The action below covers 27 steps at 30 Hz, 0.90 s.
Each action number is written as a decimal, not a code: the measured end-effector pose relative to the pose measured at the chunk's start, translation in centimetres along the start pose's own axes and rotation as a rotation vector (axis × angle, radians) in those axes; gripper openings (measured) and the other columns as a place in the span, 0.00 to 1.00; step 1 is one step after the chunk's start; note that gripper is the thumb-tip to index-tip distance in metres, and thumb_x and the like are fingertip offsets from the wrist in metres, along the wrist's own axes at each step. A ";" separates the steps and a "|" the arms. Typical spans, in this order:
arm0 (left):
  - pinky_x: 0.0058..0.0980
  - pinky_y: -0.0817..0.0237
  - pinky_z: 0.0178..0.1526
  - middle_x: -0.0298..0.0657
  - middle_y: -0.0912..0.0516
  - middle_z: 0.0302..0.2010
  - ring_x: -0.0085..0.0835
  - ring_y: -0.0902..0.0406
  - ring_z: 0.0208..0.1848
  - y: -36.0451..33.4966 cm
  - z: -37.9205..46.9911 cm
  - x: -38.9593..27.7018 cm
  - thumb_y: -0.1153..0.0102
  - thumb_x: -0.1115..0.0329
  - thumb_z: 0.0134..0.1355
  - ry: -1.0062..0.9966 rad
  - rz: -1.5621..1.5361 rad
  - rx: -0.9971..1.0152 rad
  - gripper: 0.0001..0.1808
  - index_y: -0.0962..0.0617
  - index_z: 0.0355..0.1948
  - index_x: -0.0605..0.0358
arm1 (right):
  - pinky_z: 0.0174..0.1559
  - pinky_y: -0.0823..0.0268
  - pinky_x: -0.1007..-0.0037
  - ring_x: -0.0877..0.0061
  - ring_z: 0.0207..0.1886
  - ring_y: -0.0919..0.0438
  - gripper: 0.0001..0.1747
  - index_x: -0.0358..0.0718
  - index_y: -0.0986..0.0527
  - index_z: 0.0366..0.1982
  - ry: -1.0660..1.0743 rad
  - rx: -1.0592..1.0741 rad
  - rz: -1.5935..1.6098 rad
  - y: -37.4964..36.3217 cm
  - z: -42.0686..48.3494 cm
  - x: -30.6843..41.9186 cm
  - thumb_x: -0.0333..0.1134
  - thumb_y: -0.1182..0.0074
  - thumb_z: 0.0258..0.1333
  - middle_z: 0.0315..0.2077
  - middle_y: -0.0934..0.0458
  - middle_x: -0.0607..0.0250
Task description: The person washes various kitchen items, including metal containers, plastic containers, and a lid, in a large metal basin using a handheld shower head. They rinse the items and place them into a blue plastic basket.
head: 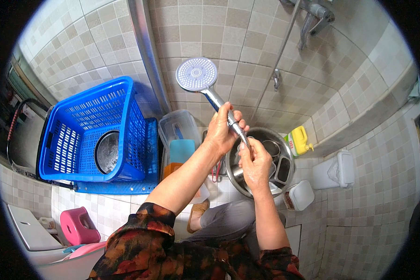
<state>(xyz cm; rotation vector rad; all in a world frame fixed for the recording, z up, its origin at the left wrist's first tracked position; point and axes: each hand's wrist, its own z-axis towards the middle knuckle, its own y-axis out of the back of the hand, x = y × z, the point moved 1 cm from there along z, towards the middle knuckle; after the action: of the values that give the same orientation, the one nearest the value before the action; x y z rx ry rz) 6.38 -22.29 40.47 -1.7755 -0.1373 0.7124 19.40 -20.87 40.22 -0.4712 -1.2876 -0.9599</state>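
Note:
A chrome handheld shower head [197,74] points up and to the left, its round spray face turned toward me. My left hand [224,127] is wrapped around its handle. Just below, my right hand [256,162] grips the metal shower hose [244,139] where it joins the handle. No water is plainly seen coming from the spray face. Under my right hand stands a round stainless steel basin [289,147] with metal containers inside, among them a rectangular one [284,169]. My hands partly hide the basin.
A blue perforated plastic basket [133,115] on a blue platform holds a round metal pot [107,154]. Clear plastic boxes [178,122] stand beside it. Right of the basin are a yellow jug [300,140], a white bin [327,175] and a lidded tub [301,196]. A pink stool [77,225] stands lower left.

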 end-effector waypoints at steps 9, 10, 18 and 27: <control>0.34 0.34 0.30 0.35 0.32 0.20 0.30 0.33 0.20 -0.6 -0.5 1.1 0.53 0.57 0.63 -0.036 0.143 0.045 0.11 0.34 0.32 0.51 | 0.27 0.35 0.64 0.56 0.25 0.25 0.07 0.32 0.28 0.33 0.266 -0.110 -0.344 -0.1 0.1 0.6 0.30 0.52 0.57 0.23 0.24 0.47; 0.34 0.34 0.30 0.35 0.32 0.19 0.30 0.33 0.20 -0.8 -0.5 1.3 0.54 0.57 0.63 -0.040 0.171 0.061 0.11 0.35 0.32 0.51 | 0.27 0.35 0.64 0.57 0.24 0.25 0.07 0.32 0.29 0.33 0.255 -0.116 -0.324 0.0 0.0 0.5 0.30 0.52 0.57 0.23 0.25 0.47; 0.35 0.33 0.33 0.35 0.30 0.20 0.30 0.31 0.22 -1.5 0.2 0.7 0.54 0.54 0.64 -0.003 0.059 -0.013 0.12 0.33 0.32 0.50 | 0.28 0.34 0.80 0.87 0.24 0.30 0.09 0.32 0.28 0.39 -0.128 0.117 0.000 1.0 1.0 1.0 0.31 0.53 0.61 0.21 0.28 0.69; 0.37 0.32 0.35 0.36 0.27 0.21 0.32 0.29 0.23 -0.2 0.6 -0.1 0.53 0.55 0.63 0.070 0.109 -0.018 0.12 0.32 0.31 0.51 | 0.31 0.31 0.80 0.83 0.26 0.24 0.11 0.31 0.30 0.42 0.011 0.110 0.207 0.1 -0.3 -1.6 0.30 0.52 0.60 0.26 0.24 0.65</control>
<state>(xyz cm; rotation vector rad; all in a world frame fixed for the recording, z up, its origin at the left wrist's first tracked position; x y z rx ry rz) 6.04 -21.75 40.59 -1.8339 0.0002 0.7273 19.69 -20.54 38.61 -0.5020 -1.2482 -0.7136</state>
